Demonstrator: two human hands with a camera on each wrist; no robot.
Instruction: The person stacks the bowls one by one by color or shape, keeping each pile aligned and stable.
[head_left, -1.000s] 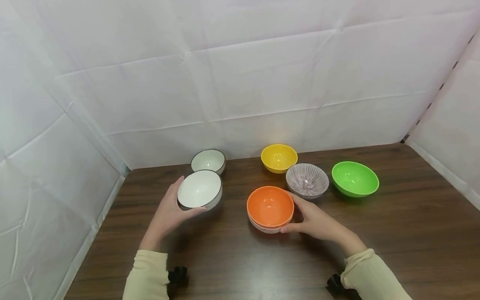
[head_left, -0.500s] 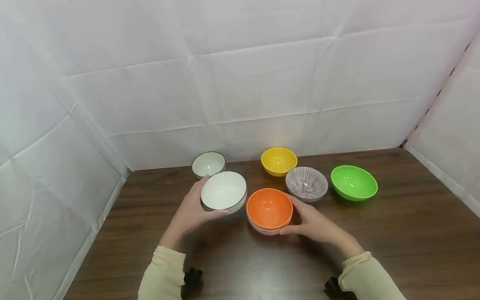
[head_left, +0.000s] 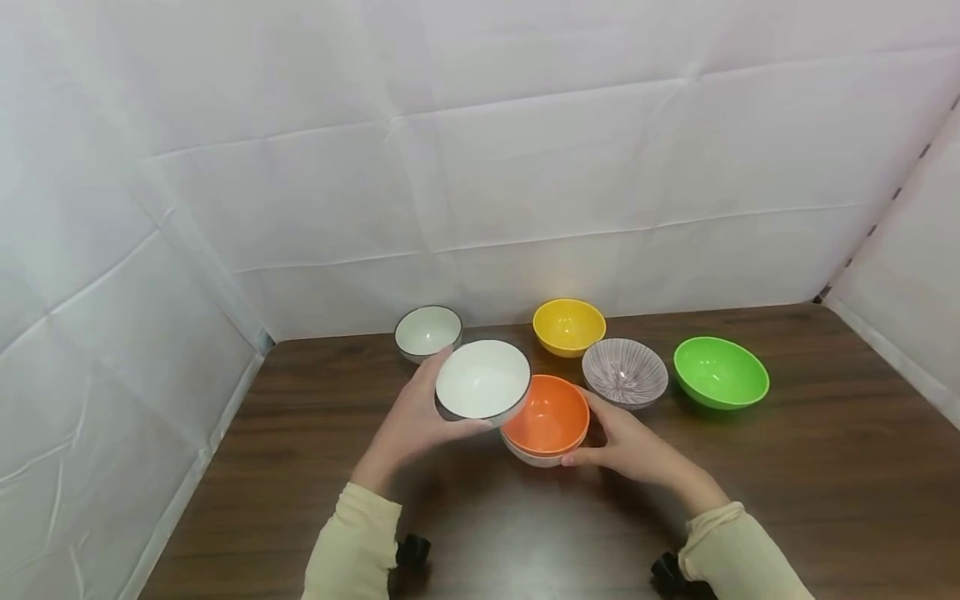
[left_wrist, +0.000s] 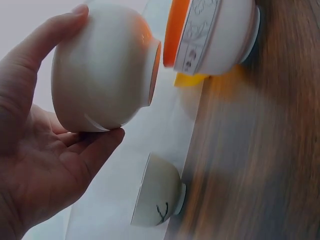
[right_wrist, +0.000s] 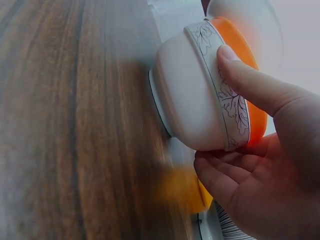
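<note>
My left hand (head_left: 408,429) holds a white bowl (head_left: 482,379) with a dark rim, thumb on the near side and fingers on the far side. It is off the table, slightly tilted, and covers the left edge of an orange bowl (head_left: 553,421). That orange bowl sits nested in a white bowl with a leaf-patterned band (right_wrist: 185,95). Around this pair my right hand (head_left: 633,446) is curled from the right, its thumb (right_wrist: 250,80) on the band. In the left wrist view the foot of the raised bowl (left_wrist: 100,70) faces the orange rim, apparently a small gap apart.
Behind stand a pale dark-rimmed bowl (head_left: 427,332) at left and a yellow bowl (head_left: 568,327). To the right are a purple-striped bowl (head_left: 625,372), close to my right fingers, and a green bowl (head_left: 720,372). White sheeting (head_left: 525,167) borders the wooden table (head_left: 285,467).
My left hand has carried the white bowl rightward, from beside the pale bowl to over the orange bowl's left edge. My right hand keeps holding the nested pair in nearly the same place.
</note>
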